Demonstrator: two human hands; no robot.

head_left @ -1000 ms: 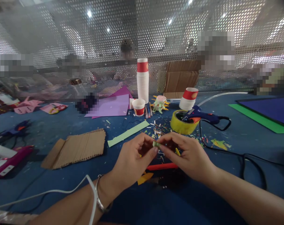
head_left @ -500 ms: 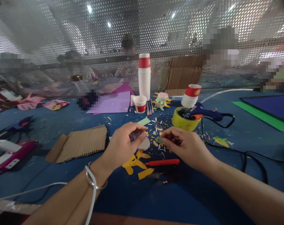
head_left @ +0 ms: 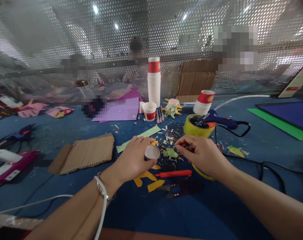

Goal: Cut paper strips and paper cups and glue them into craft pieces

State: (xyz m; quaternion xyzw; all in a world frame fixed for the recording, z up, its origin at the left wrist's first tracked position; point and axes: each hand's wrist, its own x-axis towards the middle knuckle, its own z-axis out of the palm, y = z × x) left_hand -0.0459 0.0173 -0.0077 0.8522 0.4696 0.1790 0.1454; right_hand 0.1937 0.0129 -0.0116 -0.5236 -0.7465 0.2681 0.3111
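Observation:
My left hand (head_left: 133,158) curves around a white round piece (head_left: 152,152) that looks like a paper cup's base, thumb on its near side and fingers on its far side. To its right a green paper cutout (head_left: 170,152) lies on the scraps. Just beyond that, my right hand (head_left: 198,150) is closed, fingertips pressed together; what they hold, if anything, is hidden. Yellow paper petals (head_left: 147,175), a red marker (head_left: 175,173) and dark-handled scissors (head_left: 179,189) lie on the near side. A yellow ring (head_left: 204,173) shows partly beneath my right hand.
A glue gun (head_left: 216,118) rests on a yellow tape roll (head_left: 198,128), its black cord trailing right. Behind stand a tall cup stack (head_left: 154,81), a shorter stack (head_left: 204,101) and a decorated cup (head_left: 173,106). Cardboard (head_left: 87,154) and a green strip (head_left: 150,131) lie leftward.
My right hand has let go of the green cutout, which now lies on the table, and moved slightly right. My left hand has come down around the white round piece.

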